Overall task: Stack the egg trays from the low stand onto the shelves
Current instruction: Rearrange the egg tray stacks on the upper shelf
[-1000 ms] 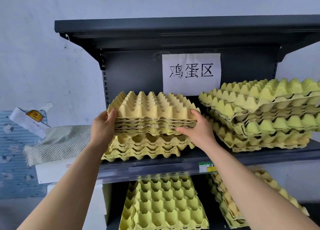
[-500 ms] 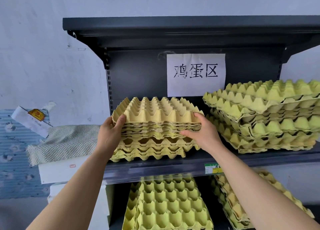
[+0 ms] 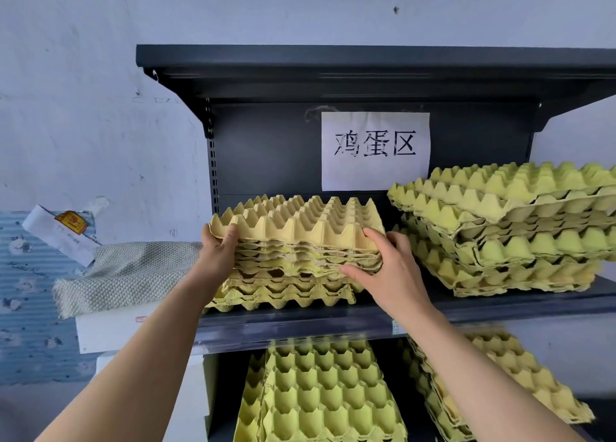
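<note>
Now your left hand (image 3: 218,255) and right hand (image 3: 390,271) both grip the tan egg trays (image 3: 300,228) by their side edges, fingers curled round them, directly over the lower stack (image 3: 290,296) on the shelf (image 3: 333,323), left of the greener pile (image 3: 516,228).

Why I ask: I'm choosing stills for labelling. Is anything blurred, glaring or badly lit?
Head view: soft even light, no glare; the sign is sharp; the edge of the right stack and the shelf tag smear slightly; lower trays sit in shade.

Your left hand (image 3: 218,258) and right hand (image 3: 390,271) are bare; your left forearm (image 3: 156,345) and right forearm (image 3: 466,361) are bare too, unsleeved as far as they show.
</note>
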{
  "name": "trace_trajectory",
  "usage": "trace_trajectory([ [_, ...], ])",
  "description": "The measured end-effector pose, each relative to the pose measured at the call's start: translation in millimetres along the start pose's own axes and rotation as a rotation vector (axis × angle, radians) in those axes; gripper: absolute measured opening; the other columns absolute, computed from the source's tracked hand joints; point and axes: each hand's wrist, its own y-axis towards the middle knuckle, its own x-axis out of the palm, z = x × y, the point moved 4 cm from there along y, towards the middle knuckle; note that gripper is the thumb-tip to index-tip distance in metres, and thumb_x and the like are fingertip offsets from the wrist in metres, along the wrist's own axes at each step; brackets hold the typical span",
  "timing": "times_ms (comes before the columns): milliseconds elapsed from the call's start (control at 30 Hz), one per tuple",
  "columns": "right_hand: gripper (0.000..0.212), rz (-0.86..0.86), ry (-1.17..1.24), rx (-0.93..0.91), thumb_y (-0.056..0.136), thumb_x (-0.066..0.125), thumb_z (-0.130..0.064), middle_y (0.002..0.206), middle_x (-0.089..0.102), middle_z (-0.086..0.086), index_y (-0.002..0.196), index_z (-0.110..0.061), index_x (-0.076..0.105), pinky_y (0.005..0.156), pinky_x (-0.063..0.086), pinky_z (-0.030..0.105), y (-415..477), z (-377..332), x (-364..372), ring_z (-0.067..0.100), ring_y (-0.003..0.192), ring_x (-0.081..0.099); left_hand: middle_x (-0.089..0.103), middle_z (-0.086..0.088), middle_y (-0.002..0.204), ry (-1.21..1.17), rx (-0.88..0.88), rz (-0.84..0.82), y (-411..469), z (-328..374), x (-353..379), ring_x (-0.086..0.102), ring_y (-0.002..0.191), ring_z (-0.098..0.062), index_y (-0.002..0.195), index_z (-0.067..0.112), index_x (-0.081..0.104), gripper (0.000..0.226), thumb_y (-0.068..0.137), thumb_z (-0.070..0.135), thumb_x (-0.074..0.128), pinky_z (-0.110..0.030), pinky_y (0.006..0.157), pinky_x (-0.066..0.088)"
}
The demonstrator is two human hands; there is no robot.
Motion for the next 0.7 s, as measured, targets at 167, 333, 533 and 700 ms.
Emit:
trace_trajectory([
  [167, 0.105, -0.014, 0.027, -0.009, 0.073, 0.075, -0.053, 0.142, 0.032, 0.002, 0.148, -0.045, 0.002, 0.078, 0.041, 0.024, -0.6, -3.7, -3.8, 0.017, 0.099, 0.052, -0.013, -0.019, 0.162, 0.263, -0.072, 0.043, -28.5, -1.2, 15.6, -0.002, 0.15, -0.037, 0.151, 0.018, -0.025, 0.1, 0.093, 0.062, 0.045, -0.055, 0.119, 0.008],
  [333, 0.104, -0.085, 0.139, 0.031, 0.07, 0.079, -0.051, 0.139, 0.032, -0.004, 0.151, -0.028, 0.018, 0.09, 0.034, 0.022, 7.7, 9.1, -4.3, 0.01, 0.118, 0.042, 0.001, -0.012, 0.164, 0.194, -0.111, -0.058, -60.3, 5.0, 42.4, 0.016, 0.149, -0.035, 0.153, 0.024, -0.021, 0.122, 0.075, 0.074, 0.059, -0.054, 0.118, 0.019],
  [533, 0.078, -0.197, 0.341, -0.035, 0.075, 0.059, -0.067, 0.136, 0.042, -0.011, 0.142, -0.035, 0.035, 0.091, 0.049, 0.032, 19.8, 25.2, -13.3, 0.011, 0.098, 0.061, 0.006, -0.021, 0.159, 0.173, -0.186, 0.129, -69.6, 21.6, 68.2, 0.058, 0.115, -0.038, 0.155, 0.031, -0.002, 0.139, 0.049, 0.08, 0.075, -0.051, 0.096, 0.052],
  [700, 0.085, -0.369, 0.503, -0.026, 0.057, 0.06, -0.085, 0.141, 0.043, -0.004, 0.133, -0.057, 0.033, 0.091, 0.053, 0.046, 35.8, 51.8, -11.2, 0.018, 0.09, 0.069, -0.008, -0.014, 0.158, 0.18, -0.006, 0.198, -86.2, 38.9, 106.0, 0.056, 0.085, -0.028, 0.152, 0.047, -0.001, 0.119, 0.065, 0.061, 0.078, -0.047, 0.071, 0.062],
])
